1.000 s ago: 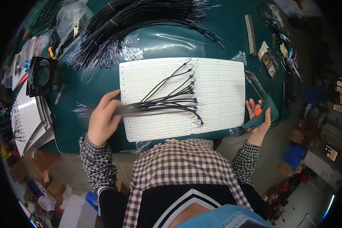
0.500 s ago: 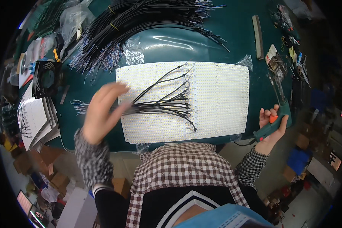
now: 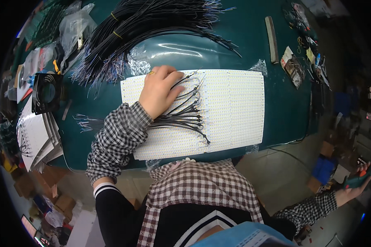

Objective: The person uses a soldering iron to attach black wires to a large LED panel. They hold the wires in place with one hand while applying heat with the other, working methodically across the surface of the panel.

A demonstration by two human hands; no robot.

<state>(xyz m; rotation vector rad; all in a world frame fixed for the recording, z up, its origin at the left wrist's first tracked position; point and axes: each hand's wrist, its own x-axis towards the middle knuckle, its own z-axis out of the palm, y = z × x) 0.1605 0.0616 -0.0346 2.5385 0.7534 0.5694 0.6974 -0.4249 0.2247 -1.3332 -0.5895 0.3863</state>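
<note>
A white LED board (image 3: 239,113), covered in rows of tiny LEDs, lies on the green table. Several short black cables (image 3: 179,120) run across its left half, their thin wire ends along a line near the middle. My left hand (image 3: 158,88) is over the board's upper left, fingers bent and thumb apart from them, above the uppermost cables. Beneath the palm the cables are hidden. Out to the right, past the table edge, my right hand (image 3: 360,187) grips a green soldering gun (image 3: 352,181) with an orange trigger; its tip fades into the dark rim.
Behind the board lies a large bundle of black cables (image 3: 148,24). At the left are a black fan frame (image 3: 47,94) and a stack of white boards (image 3: 37,131). A grey bar (image 3: 271,40) and a small plastic packet (image 3: 292,68) lie at the right.
My left hand has moved right and away from me, over the upper cables. My right hand has carried the soldering gun off the table, out to the right and nearer.
</note>
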